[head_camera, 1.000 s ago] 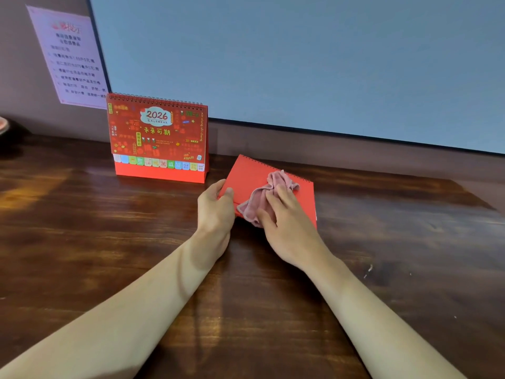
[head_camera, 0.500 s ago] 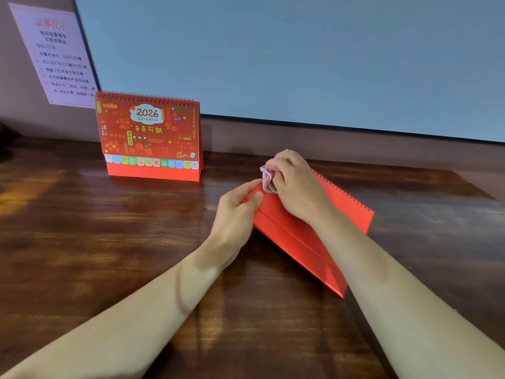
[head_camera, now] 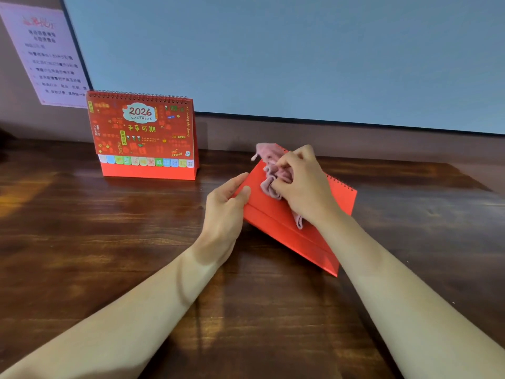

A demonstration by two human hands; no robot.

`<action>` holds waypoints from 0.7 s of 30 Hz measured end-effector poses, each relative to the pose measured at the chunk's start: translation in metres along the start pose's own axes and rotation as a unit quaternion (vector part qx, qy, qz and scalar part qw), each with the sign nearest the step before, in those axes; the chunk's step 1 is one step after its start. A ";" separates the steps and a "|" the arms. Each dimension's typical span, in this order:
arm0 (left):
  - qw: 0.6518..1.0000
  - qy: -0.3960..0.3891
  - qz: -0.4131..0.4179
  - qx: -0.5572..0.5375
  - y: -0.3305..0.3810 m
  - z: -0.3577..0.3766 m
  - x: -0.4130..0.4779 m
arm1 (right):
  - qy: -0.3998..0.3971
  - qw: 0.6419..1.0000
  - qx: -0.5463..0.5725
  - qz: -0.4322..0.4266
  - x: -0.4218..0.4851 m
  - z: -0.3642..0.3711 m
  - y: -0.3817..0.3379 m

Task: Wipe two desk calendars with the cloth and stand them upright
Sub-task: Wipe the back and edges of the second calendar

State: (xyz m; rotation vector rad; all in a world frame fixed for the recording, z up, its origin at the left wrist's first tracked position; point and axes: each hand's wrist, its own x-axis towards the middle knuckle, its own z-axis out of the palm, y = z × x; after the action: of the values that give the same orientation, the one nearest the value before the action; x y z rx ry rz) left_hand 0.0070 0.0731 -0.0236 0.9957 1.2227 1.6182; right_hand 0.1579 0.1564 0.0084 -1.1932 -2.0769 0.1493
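Observation:
A red 2026 desk calendar [head_camera: 142,135] stands upright at the back left of the wooden desk, its printed front facing me. A second red calendar [head_camera: 289,228] sits tilted in the middle of the desk, its plain back toward me and its spiral edge at the far right. My left hand [head_camera: 226,209] pinches its near left corner. My right hand [head_camera: 303,181] presses a bunched pink cloth [head_camera: 273,170] onto its sloping face.
The dark wooden desk [head_camera: 109,255] runs up to a grey wall strip under a large pale blue panel [head_camera: 273,50]. A printed paper notice [head_camera: 46,53] hangs on the wall at the upper left.
The second calendar went from lying flat to raised and turned, its plain back toward me. My right hand with the cloth moved to its upper left part, and my left hand shifted to its corner.

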 end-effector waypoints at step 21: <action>1.000 0.021 -0.020 0.001 -0.002 -0.004 0.002 | -0.037 0.996 -0.078 0.015 0.000 0.015 -0.001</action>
State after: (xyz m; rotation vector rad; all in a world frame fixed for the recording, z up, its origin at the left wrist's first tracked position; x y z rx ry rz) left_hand 0.0026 0.0740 -0.0264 0.9365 1.2648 1.6137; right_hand 0.1478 0.1598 -0.0017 -1.3293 -2.1677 0.0460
